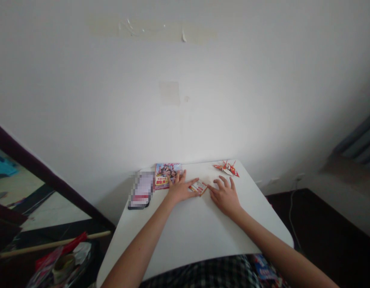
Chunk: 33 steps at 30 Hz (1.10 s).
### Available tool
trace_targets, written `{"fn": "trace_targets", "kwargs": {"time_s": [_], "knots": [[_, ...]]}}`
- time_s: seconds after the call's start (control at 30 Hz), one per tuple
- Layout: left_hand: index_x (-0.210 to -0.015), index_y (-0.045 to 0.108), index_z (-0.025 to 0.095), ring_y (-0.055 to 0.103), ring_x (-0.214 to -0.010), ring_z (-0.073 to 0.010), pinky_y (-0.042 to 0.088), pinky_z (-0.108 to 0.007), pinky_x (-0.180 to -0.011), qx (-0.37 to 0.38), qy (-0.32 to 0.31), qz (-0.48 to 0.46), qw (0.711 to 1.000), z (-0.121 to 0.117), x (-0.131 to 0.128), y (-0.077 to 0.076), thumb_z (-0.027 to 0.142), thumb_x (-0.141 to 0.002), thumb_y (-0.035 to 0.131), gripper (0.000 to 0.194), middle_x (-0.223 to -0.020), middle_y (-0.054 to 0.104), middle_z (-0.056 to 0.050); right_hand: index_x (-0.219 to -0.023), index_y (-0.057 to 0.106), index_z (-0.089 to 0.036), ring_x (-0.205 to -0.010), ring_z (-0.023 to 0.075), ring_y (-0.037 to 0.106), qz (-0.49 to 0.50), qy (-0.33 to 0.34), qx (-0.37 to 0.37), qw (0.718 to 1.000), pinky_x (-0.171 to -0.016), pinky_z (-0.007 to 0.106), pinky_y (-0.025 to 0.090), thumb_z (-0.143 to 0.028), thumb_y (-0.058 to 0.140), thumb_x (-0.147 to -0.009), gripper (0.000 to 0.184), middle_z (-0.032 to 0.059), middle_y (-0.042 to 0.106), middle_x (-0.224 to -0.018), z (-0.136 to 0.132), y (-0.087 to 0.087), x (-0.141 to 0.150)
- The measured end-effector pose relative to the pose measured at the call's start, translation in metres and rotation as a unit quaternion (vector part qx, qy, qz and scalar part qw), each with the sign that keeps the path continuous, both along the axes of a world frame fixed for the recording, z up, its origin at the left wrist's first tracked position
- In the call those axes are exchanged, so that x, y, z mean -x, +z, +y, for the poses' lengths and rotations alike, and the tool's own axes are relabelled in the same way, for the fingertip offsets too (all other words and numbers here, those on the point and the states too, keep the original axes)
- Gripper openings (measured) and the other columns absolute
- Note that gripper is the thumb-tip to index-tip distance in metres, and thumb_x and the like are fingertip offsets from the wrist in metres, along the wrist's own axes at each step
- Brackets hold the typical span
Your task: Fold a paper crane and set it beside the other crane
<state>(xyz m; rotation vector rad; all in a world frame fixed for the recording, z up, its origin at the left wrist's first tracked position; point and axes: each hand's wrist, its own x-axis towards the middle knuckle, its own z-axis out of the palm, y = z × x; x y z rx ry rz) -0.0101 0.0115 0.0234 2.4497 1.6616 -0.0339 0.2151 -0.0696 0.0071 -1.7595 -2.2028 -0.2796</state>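
Observation:
On the white table lies a small folded piece of printed paper [198, 187], turned at an angle between my hands. My left hand [181, 189] rests with fingers spread, its thumb and index finger against the paper's left side, its other fingertips over the edge of a printed flyer [163, 175]. My right hand [224, 193] touches the paper's right corner with its thumb side, the other fingers stretched apart. Beyond the right hand sits a red-and-white origami crane [227, 168].
A phone [142, 191], blurred by pixels, lies at the table's left edge. The white table [185, 236] stands against a wall [203, 128]. Left on the floor are a wooden stick [59, 243] and bagged items; at right, a cable [291, 212] hangs from a wall socket.

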Motion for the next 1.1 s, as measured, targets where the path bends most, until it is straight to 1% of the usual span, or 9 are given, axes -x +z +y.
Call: {"fn": "trace_targets", "kwargs": {"time_s": [0.13, 0.27, 0.37, 0.47, 0.6, 0.73, 0.87, 0.97, 1.1], "knots": [[-0.147, 0.035, 0.057, -0.005, -0.153, -0.0467, -0.007, -0.080, -0.110, 0.005, -0.006, -0.013, 1.000, 0.000, 0.000, 0.002, 0.092, -0.069, 0.044, 0.085, -0.171, 0.004, 0.003, -0.121, 0.070, -0.038, -0.138, 0.0291, 0.038, 0.029, 0.009, -0.012, 0.999, -0.121, 0.058, 0.013, -0.041, 0.045, -0.100, 0.033, 0.0042, 0.063, -0.127, 0.005, -0.001, -0.001], [-0.145, 0.037, 0.058, -0.004, -0.153, -0.0473, -0.007, -0.082, -0.108, -0.003, -0.008, -0.020, 1.000, -0.001, 0.000, 0.002, 0.091, -0.069, 0.046, 0.083, -0.171, 0.006, 0.003, -0.107, 0.076, -0.033, -0.127, 0.0241, 0.048, 0.064, 0.021, -0.008, 0.998, -0.120, 0.053, 0.020, -0.039, 0.045, -0.101, 0.033, 0.0061, 0.062, -0.126, 0.020, 0.000, 0.002], [-0.144, 0.038, 0.059, -0.001, -0.153, -0.0472, -0.008, -0.082, -0.107, -0.017, -0.009, -0.024, 1.000, -0.002, -0.001, 0.001, 0.089, -0.072, 0.046, 0.078, -0.170, 0.007, 0.004, -0.121, 0.071, -0.032, -0.124, 0.0243, 0.050, 0.077, 0.040, 0.002, 0.996, -0.117, 0.051, 0.026, -0.040, 0.048, -0.100, 0.032, 0.0085, 0.060, -0.132, 0.034, 0.000, 0.007], [-0.143, 0.039, 0.061, 0.000, -0.154, -0.0462, -0.007, -0.082, -0.108, -0.026, -0.012, -0.024, 0.999, -0.004, -0.001, 0.001, 0.087, -0.075, 0.046, 0.073, -0.171, 0.005, 0.005, -0.126, 0.068, -0.034, -0.128, 0.0258, 0.046, 0.067, 0.064, 0.028, 0.995, -0.117, 0.052, 0.025, -0.039, 0.052, -0.098, 0.032, 0.0076, 0.058, -0.137, 0.043, -0.003, 0.013], [-0.146, 0.038, 0.056, 0.000, -0.154, -0.0449, -0.004, -0.078, -0.112, -0.030, -0.017, -0.024, 0.999, -0.009, -0.002, 0.004, 0.083, -0.078, 0.048, 0.074, -0.171, 0.002, 0.005, -0.124, 0.069, -0.036, -0.130, 0.0264, 0.044, 0.078, 0.058, 0.051, 0.994, -0.115, 0.051, 0.027, -0.041, 0.057, -0.096, 0.031, 0.0070, 0.057, -0.137, 0.048, -0.008, 0.014], [-0.148, 0.036, 0.054, 0.000, -0.155, -0.0423, -0.005, -0.076, -0.115, -0.072, -0.010, -0.035, 0.997, -0.019, -0.006, 0.002, 0.076, -0.082, 0.052, 0.071, -0.171, 0.006, 0.005, -0.124, 0.068, -0.035, -0.131, 0.0261, 0.043, 0.093, 0.045, 0.057, 0.993, -0.116, 0.051, 0.026, -0.042, 0.058, -0.095, 0.032, 0.0075, 0.055, -0.136, 0.047, -0.009, 0.013], [-0.147, 0.041, 0.051, -0.003, -0.155, -0.0416, -0.002, -0.078, -0.114, -0.096, 0.004, -0.039, 0.995, -0.033, -0.013, -0.007, 0.067, -0.092, 0.041, 0.058, -0.171, 0.006, 0.005, -0.129, 0.065, -0.035, -0.132, 0.0266, 0.042, 0.095, 0.028, 0.057, 0.993, -0.116, 0.052, 0.025, -0.043, 0.057, -0.095, 0.036, 0.0091, 0.052, -0.139, 0.045, -0.008, 0.015], [-0.151, 0.037, 0.048, -0.004, -0.155, -0.0422, -0.001, -0.080, -0.113, -0.107, 0.024, -0.031, 0.994, -0.040, -0.019, -0.012, 0.065, -0.095, 0.029, 0.059, -0.171, 0.005, 0.004, -0.135, 0.059, -0.039, -0.137, 0.0280, 0.036, 0.074, 0.021, 0.077, 0.994, -0.116, 0.056, 0.022, -0.045, 0.053, -0.097, 0.039, 0.0086, 0.048, -0.145, 0.045, -0.007, 0.017], [-0.152, 0.032, 0.050, -0.007, -0.154, -0.0436, -0.002, -0.079, -0.113, -0.081, 0.050, -0.027, 0.995, -0.042, -0.023, -0.013, 0.069, -0.093, 0.028, 0.062, -0.170, 0.009, 0.004, -0.145, 0.047, -0.046, -0.144, 0.0306, 0.027, 0.028, 0.019, 0.105, 0.994, -0.117, 0.062, 0.017, -0.046, 0.042, -0.101, 0.044, 0.0071, 0.037, -0.156, 0.045, -0.007, 0.018]]}}
